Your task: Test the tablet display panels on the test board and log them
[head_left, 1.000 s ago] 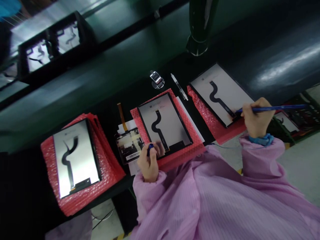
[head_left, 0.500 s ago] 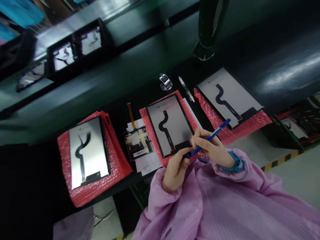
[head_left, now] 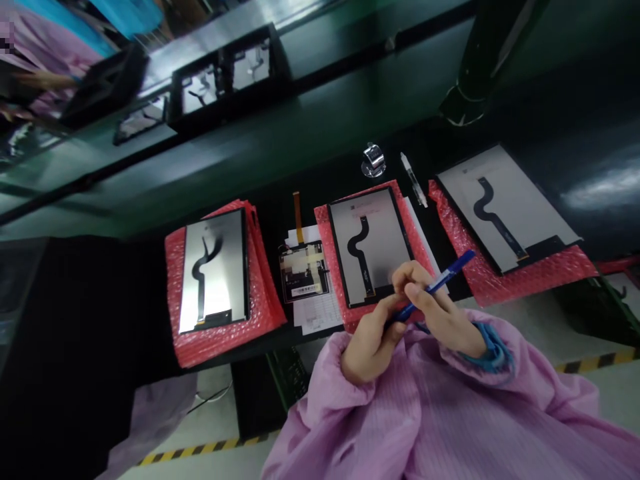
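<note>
My right hand (head_left: 443,320) pinches a blue pen (head_left: 453,270), its back end pointing up and to the right. Closed around the pen's lower end is my left hand (head_left: 370,343), where the dark cap sits; the fingers hide most of it. Both hands meet over the lower edge of the middle display panel (head_left: 387,230), which shows a grey back and a curved black flex cable. That panel rests on pink bubble wrap (head_left: 327,247). Left of it lies a small electronic module (head_left: 303,270) with an orange ribbon, on printed sheets (head_left: 320,315).
Another panel (head_left: 223,233) tops a stack of pink bubble wrap at left. A third panel (head_left: 525,193) lies at right on its wrap. Behind are a clear-barrelled pen (head_left: 414,180) and a shiny metal item (head_left: 373,160). Black trays (head_left: 227,100) stand farther back; a co-worker's sleeve shows top left.
The view has swung, so the bench items sit farther right. The pen has slid down into the cap between my left fingers, closing the gap between them.
</note>
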A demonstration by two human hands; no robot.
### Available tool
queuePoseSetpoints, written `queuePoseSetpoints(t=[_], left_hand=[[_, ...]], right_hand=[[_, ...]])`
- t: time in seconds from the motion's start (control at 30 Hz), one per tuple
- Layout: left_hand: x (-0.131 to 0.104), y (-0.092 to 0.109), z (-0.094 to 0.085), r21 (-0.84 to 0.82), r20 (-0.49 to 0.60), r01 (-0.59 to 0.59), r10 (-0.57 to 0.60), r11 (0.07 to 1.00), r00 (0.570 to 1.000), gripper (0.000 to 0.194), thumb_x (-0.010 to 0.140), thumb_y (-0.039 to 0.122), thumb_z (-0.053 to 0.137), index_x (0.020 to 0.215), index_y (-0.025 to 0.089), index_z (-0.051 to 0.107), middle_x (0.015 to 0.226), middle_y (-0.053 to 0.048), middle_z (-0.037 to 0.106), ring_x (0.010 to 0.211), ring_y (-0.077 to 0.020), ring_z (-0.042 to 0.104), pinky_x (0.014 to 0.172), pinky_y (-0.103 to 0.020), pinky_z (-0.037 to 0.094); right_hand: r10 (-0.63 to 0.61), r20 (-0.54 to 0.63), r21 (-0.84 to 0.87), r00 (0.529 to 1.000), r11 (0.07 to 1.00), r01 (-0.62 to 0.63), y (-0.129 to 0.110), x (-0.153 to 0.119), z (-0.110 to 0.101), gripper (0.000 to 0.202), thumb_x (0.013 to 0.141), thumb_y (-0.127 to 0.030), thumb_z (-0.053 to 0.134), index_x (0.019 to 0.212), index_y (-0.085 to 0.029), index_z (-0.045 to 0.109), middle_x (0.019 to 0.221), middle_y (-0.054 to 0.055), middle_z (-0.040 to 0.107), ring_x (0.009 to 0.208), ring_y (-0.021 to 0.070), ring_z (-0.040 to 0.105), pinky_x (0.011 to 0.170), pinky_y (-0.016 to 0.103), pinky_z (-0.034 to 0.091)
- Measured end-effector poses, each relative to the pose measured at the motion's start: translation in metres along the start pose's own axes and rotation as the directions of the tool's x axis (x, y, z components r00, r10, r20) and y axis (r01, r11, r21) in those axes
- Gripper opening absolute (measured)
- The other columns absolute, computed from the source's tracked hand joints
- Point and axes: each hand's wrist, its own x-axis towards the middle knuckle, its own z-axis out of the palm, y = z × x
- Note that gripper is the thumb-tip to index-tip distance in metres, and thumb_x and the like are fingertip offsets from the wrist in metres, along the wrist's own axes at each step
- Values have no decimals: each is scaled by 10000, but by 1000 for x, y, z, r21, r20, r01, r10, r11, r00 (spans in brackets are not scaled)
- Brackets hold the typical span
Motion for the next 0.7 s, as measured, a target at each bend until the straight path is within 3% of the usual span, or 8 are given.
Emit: queuePoseSetpoints(t=[0.1,0.23,0.3,0.37,0.43,0.5,0.6,0.7], left_hand=[[0,0,7,-110,-52,-26,20,994,998,428,1077,434,404,1465,270,326,1427,-173,621,1239,-258,691,1020,-434,596],[4,0,19,-179,-118,-59,38,982,992,470,1080,424,384,1509,328,215,1285,-144,683,1071,-243,754,860,-421,656],[10,1,20,-102,-168,-67,49,993,985,489,1083,422,374,1528,317,200,1249,-135,694,1031,-228,757,830,-391,653],[17,4,10,82,-248,-51,69,995,966,533,1073,436,413,1545,278,224,1250,-141,688,1050,-229,741,875,-390,632],[24,8,-12,306,-337,-10,118,952,934,548,1052,463,473,1529,241,318,1213,-131,692,1054,-233,715,933,-409,599],[32,9,-46,500,-425,50,194,865,884,470,1045,485,479,1435,224,474,1181,-117,690,1055,-233,680,976,-426,563],[48,-2,-104,662,-520,209,240,720,820,399,1050,480,445,1299,207,596,1208,-127,666,1137,-259,626,1040,-468,507],[72,-29,-148,685,-596,378,181,623,782,439,982,442,567,1305,146,586,1289,-200,629,1244,-349,566,1070,-556,464]], right_hand=[[-20,96,-65,995,998,26,-1,2,8,248,1068,-354,373,1134,-233,579,1061,41,590,989,158,581,886,303,488],[-9,236,-58,972,998,23,-8,12,13,308,1051,-272,317,1171,-229,598,1162,64,637,1078,174,613,955,331,498],[-15,271,-78,963,996,38,-11,22,11,270,1021,-245,358,1086,-223,618,1105,55,650,1041,174,627,920,326,509],[5,233,-143,972,989,30,-14,37,5,206,977,-233,416,954,-215,620,941,33,637,890,163,624,803,305,512],[46,74,-238,996,971,-27,-13,55,-7,158,930,-215,452,880,-214,601,736,-9,542,670,140,541,640,280,457],[39,-158,-380,987,920,-98,-7,73,-24,110,883,-183,494,909,-214,596,658,-38,470,570,128,458,583,273,404],[-105,-354,-665,929,727,-171,8,92,-49,177,820,-171,609,995,-202,607,761,4,575,674,169,543,701,331,470],[-247,-355,-851,902,485,-202,20,100,-59,291,837,-244,646,1114,-161,621,1019,141,665,936,296,616,814,460,524]])
